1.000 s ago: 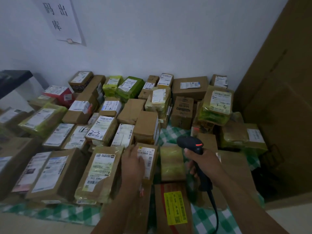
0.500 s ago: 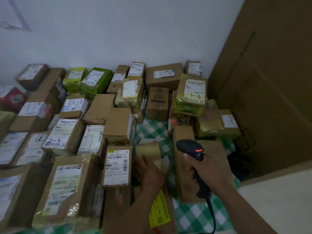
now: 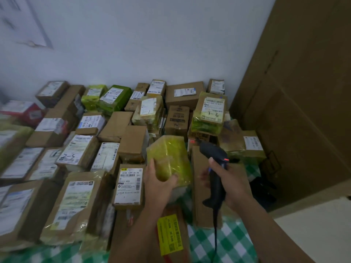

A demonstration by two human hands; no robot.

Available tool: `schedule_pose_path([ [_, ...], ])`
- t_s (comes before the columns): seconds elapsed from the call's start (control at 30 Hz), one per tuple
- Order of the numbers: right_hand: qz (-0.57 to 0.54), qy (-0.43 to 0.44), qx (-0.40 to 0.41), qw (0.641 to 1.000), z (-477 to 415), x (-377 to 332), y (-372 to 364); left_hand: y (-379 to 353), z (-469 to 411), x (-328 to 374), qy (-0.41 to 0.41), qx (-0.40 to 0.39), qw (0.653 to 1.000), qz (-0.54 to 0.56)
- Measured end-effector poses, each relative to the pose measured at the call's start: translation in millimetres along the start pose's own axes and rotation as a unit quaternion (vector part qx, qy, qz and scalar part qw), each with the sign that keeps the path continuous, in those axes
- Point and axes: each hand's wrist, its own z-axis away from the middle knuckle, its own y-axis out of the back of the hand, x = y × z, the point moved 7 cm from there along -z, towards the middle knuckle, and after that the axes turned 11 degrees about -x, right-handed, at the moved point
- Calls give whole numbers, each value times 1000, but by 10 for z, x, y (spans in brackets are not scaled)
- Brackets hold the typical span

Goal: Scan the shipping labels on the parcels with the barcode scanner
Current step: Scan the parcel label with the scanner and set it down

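— Lifting one, are you? What's changed?
— Yes. Half a second ago my left hand (image 3: 158,184) lay on the yellow parcel (image 3: 169,156). Now it grips it from below, raised and tilted, just left of the scanner (image 3: 212,151). My right hand (image 3: 233,179) is wrapped round the scanner's grip. This one is next, I'd say.
— See its label?
— No. The face towards me is bare film, so the label may be underneath. The left side of my view is smeared too.
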Motion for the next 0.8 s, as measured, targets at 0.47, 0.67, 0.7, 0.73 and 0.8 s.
schedule_pose_path([
  [0.47, -66, 118, -79, 988, 313, -214, -272, 98, 559, 437, -9, -68, 997, 40],
  [0.67, 123, 130, -74, 981, 474, -388, -264, 208, 612, 234, 23, -4, 998, 51],
  [0.7, 144, 127, -84, 978, 511, -410, -271, 239, 608, 203, 19, 11, 998, 51],
  [0.73, 160, 122, -97, 975, 542, -414, -272, 274, 608, 175, 17, 25, 998, 49],
  [0.8, 183, 117, -121, 969, 612, -417, -264, 355, 589, 110, 18, 59, 997, 46],
])
